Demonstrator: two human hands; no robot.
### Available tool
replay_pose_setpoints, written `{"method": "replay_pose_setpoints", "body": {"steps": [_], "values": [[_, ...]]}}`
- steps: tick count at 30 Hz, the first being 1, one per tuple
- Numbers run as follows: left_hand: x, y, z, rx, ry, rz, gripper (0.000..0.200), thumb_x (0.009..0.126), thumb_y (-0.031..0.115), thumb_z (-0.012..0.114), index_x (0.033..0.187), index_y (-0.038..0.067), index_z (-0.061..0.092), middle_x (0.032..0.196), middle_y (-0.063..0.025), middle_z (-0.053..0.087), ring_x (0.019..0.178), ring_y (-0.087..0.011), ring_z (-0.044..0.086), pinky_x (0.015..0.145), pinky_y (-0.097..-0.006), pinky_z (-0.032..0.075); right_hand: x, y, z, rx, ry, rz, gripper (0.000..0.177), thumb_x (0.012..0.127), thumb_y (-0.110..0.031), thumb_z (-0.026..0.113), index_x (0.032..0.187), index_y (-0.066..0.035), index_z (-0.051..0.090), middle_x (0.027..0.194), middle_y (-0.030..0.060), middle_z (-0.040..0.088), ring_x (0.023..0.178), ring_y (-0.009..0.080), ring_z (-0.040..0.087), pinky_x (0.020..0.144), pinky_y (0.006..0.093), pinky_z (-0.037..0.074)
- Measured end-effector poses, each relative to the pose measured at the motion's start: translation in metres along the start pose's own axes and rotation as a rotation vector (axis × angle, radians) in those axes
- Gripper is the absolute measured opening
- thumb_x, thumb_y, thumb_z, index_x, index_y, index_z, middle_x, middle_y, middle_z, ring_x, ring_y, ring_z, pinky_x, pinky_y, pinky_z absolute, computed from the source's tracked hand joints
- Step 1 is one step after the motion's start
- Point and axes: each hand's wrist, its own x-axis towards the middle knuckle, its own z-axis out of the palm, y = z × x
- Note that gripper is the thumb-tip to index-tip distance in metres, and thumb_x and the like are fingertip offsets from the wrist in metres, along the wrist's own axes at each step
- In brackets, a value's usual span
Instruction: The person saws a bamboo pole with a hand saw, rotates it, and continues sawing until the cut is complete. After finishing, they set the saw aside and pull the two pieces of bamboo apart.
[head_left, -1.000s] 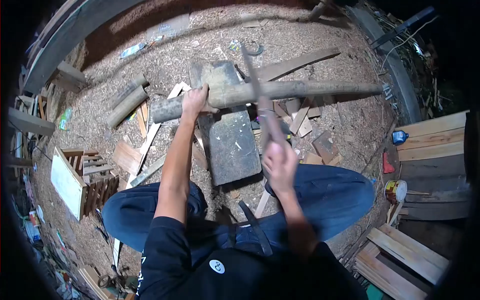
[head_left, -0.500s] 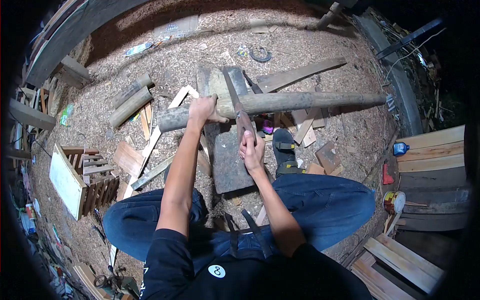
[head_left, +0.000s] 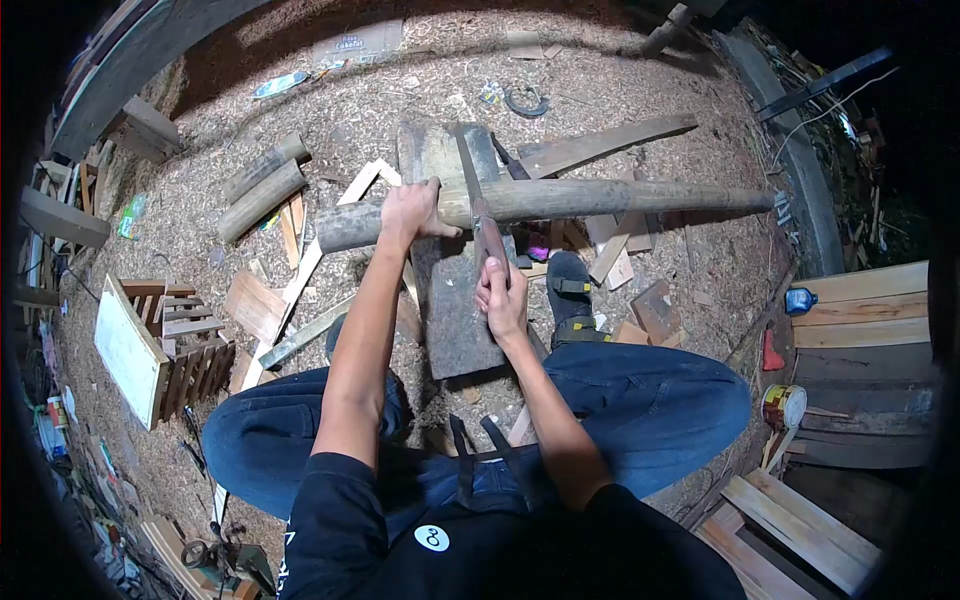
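Note:
My left hand (head_left: 412, 210) presses down on a thick, weathered round pole (head_left: 580, 201), fingers wrapped over its top near the left end. The pole lies crosswise over a worn wooden board (head_left: 463, 335). In my right hand (head_left: 503, 302) is the wooden handle of what looks like a handsaw (head_left: 470, 168). Its narrow dark blade points away from me and crosses the pole just right of my left hand. How deep the blade sits in the wood cannot be made out. A dark-handled tool (head_left: 510, 160) lies beyond the pole, beside the board.
Two short round pole pieces (head_left: 262, 200) lie at the upper left. A long plank (head_left: 610, 145) rests beyond the pole. Left of me stands a slatted wooden crate (head_left: 135, 350). At the right are a paint can (head_left: 784, 405) and stacked boards (head_left: 862, 320). Wood shavings cover the ground.
The view has shifted slightly. Both hands keep their grips, and the saw blade still lies across the pole at about the same place.

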Motion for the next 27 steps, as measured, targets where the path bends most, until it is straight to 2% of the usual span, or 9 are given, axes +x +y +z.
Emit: {"method": "replay_pose_setpoints", "body": {"steps": [13,15,20,22,23,24,25,26,27], "values": [[-0.002,0.009,-0.016,0.002,-0.092,-0.036,0.088,0.047,0.066,0.082,0.104,0.006,0.053,0.090,-0.0154,0.069,0.085,-0.0326,0.069,0.075,-0.0431,0.055,0.004,0.006,-0.001,0.001,0.011,-0.002,0.036,0.098,-0.036,0.053,0.078,-0.007,0.049,0.062,-0.0041,0.042,0.052,0.0045,0.040,0.045,0.0220,0.031],[-0.002,0.012,-0.015,0.000,-0.119,-0.048,0.088,0.047,0.065,0.082,0.105,0.006,0.052,0.094,-0.0143,0.069,0.089,-0.0321,0.069,0.076,-0.0430,0.055,0.006,0.002,0.001,-0.053,0.019,-0.034,0.036,0.098,-0.032,0.051,0.075,-0.006,0.044,0.057,-0.0018,0.040,0.045,0.0061,0.038,0.040,0.0224,0.030],[-0.010,0.014,0.000,0.147,0.057,0.046,0.085,0.051,0.056,0.086,0.111,0.007,0.050,0.105,-0.0098,0.065,0.099,-0.0308,0.066,0.079,-0.0438,0.055,0.011,0.000,0.008,-0.079,0.076,0.007,0.039,0.098,-0.035,0.051,0.072,-0.007,0.044,0.056,-0.0016,0.040,0.044,0.0066,0.038,0.039,0.0231,0.029],[-0.007,0.009,0.006,0.144,0.069,0.064,0.086,0.050,0.054,0.087,0.111,0.007,0.050,0.103,-0.0104,0.065,0.099,-0.0309,0.066,0.080,-0.0436,0.055,0.016,0.004,0.006,-0.126,0.101,0.003,0.040,0.098,-0.036,0.051,0.071,-0.007,0.044,0.055,-0.0018,0.040,0.044,0.0069,0.038,0.039,0.0238,0.029],[-0.005,0.007,0.011,0.142,0.087,0.078,0.086,0.050,0.053,0.088,0.112,0.007,0.050,0.102,-0.0110,0.065,0.099,-0.0311,0.066,0.080,-0.0435,0.054,0.019,0.007,0.005,-0.191,0.114,-0.010,0.042,0.098,-0.035,0.051,0.069,-0.004,0.046,0.056,-0.0007,0.041,0.048,0.0083,0.039,0.043,0.0276,0.030],[-0.003,0.010,0.005,0.138,0.079,0.077,0.086,0.050,0.053,0.088,0.112,0.007,0.050,0.102,-0.0110,0.065,0.099,-0.0311,0.066,0.080,-0.0435,0.054,0.021,0.008,0.004,-0.257,0.125,-0.023,0.044,0.098,-0.033,0.051,0.068,-0.001,0.048,0.056,0.0005,0.041,0.053,0.0097,0.040,0.047,0.0315,0.032],[0.001,0.014,-0.010,0.102,-0.051,0.000,0.087,0.051,0.054,0.087,0.113,0.006,0.050,0.102,-0.0120,0.065,0.098,-0.0315,0.066,0.081,-0.0435,0.054,0.018,0.001,0.010,-0.324,0.170,-0.040,0.047,0.098,-0.031,0.052,0.064,0.000,0.046,0.054,0.0026,0.039,0.052,0.0113,0.037,0.048,0.0342,0.030],[0.004,0.018,-0.017,0.067,-0.186,-0.071,0.088,0.052,0.055,0.086,0.115,0.006,0.050,0.103,-0.0131,0.066,0.098,-0.0319,0.067,0.081,-0.0434,0.054,0.016,0.001,0.010,-0.322,0.184,-0.026,0.047,0.098,-0.031,0.052,0.064,0.000,0.046,0.054,0.0026,0.039,0.052,0.0113,0.037,0.048,0.0342,0.030],[0.011,0.012,-0.011,0.083,-0.224,-0.049,0.090,0.053,0.057,0.085,0.118,0.005,0.050,0.106,-0.0161,0.066,0.096,-0.0337,0.067,0.080,-0.0441,0.055,0.009,0.003,0.008,-0.344,0.173,-0.023,0.046,0.097,-0.030,0.053,0.063,0.000,0.045,0.054,0.0032,0.038,0.052,0.0115,0.037,0.048,0.0347,0.030]]}}
